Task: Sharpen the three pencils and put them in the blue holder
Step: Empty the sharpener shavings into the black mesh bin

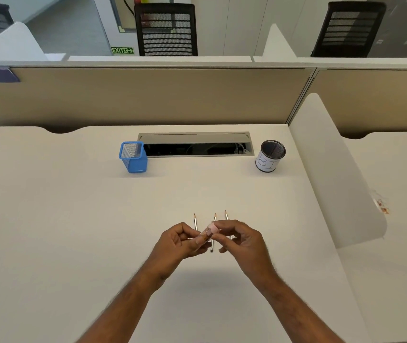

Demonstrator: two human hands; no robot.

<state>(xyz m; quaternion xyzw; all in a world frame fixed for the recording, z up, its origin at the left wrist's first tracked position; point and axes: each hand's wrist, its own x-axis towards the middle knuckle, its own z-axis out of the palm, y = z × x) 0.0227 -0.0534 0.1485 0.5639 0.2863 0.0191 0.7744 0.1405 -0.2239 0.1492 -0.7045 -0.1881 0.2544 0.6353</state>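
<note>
Three thin pencils lie side by side on the white desk, tips pointing away from me: the left pencil [195, 222], the middle pencil [214, 219] and the right pencil [226, 215]. My hands cover most of their lengths. A small pink sharpener [209, 231] with a clear body is held above them. My left hand [180, 240] grips its lower end and my right hand [240, 237] pinches its pink end. The blue mesh holder [133, 157] stands upright at the back of the desk, left of centre, and looks empty.
A round black mesh cup [270, 155] with a white paper label stands at the back right. A grey cable tray [196, 144] with its lid open sits between the two holders. A white divider [336, 174] bounds the desk's right side, a beige partition the back.
</note>
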